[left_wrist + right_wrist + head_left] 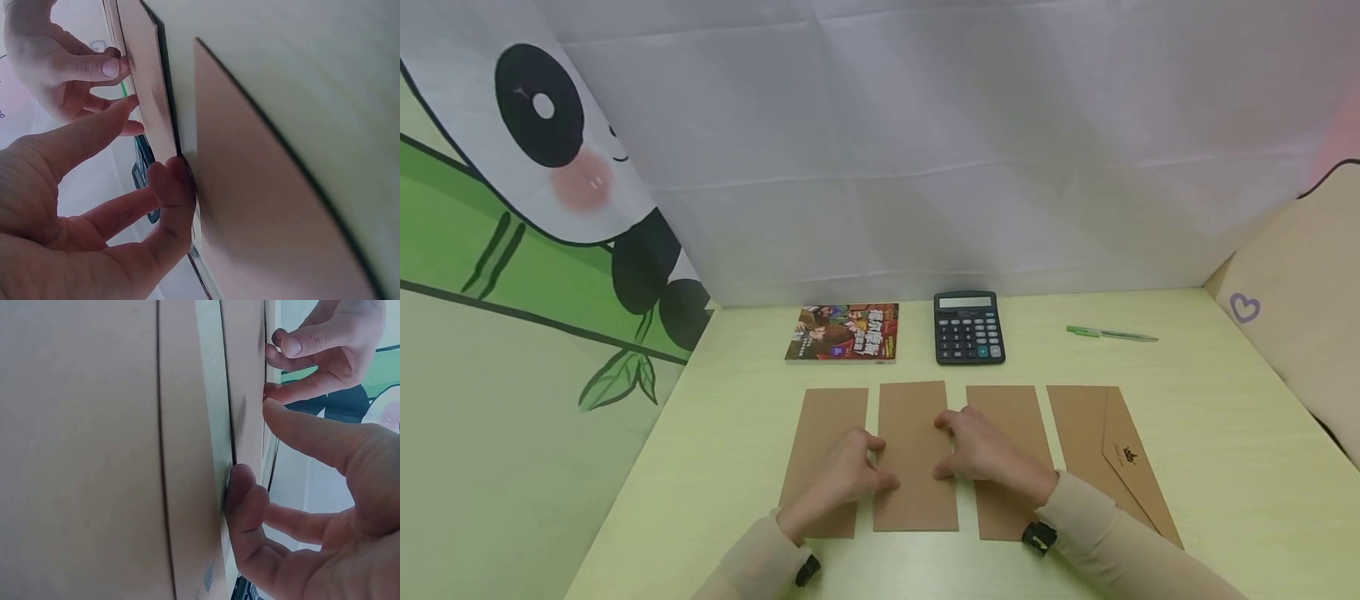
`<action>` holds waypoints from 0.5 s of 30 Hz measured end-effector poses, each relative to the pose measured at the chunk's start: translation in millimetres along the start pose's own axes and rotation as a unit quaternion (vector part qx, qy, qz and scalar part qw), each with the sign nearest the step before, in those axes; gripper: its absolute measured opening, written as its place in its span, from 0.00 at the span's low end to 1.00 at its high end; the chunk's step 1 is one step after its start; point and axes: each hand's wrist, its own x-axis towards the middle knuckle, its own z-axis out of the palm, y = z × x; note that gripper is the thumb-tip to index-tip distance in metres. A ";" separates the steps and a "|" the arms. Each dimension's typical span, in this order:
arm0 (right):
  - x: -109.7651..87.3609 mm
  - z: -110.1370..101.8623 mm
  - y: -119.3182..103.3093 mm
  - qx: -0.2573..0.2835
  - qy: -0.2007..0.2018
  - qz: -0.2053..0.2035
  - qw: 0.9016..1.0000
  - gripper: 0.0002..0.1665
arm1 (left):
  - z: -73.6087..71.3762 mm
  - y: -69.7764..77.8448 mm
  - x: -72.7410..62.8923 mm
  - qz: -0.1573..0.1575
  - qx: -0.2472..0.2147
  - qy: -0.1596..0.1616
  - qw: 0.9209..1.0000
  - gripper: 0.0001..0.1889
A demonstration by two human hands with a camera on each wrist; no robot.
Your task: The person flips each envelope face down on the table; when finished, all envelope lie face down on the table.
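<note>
A plain brown kraft envelope [916, 508] lies between both hands, second from the left in a row. My left hand [846, 468] holds its left edge, a curled fingertip [178, 172] right at the edge and the thumb over the top side. My right hand [988, 450] holds the opposite edge in the same way, with a bent fingertip [239, 481] at the border. Under the left hand lies another brown envelope [838, 408], partly covered. A third envelope [1003, 404] is below the right hand.
Rightmost in the row, an envelope [1078, 425] shows its pointed flap and a crown print. Behind the row are a colourful book [842, 333], a black calculator [968, 329] and a green-capped pen [1108, 334]. A white curtain [925, 167] hangs behind the table [715, 467].
</note>
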 end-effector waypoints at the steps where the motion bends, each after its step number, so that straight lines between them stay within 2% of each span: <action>1: -0.5 -0.4 0.9 0.002 0.001 0.001 1.000 0.42 | -0.4 0.8 0.2 0.000 -0.002 -0.001 1.000 0.30; 6: -3.3 -5.3 3.0 0.024 0.002 0.010 1.000 0.45 | -3.9 5.1 1.3 0.003 -0.020 -0.002 1.000 0.29; 13: -7.2 -14.1 5.3 0.032 0.002 0.015 0.999 0.47 | -4.0 11.2 7.8 0.046 -0.018 -0.003 0.999 0.28; 15: -8.5 -15.4 6.9 0.027 0.005 0.009 1.000 0.47 | -1.8 15.5 9.1 0.047 -0.028 -0.007 0.998 0.29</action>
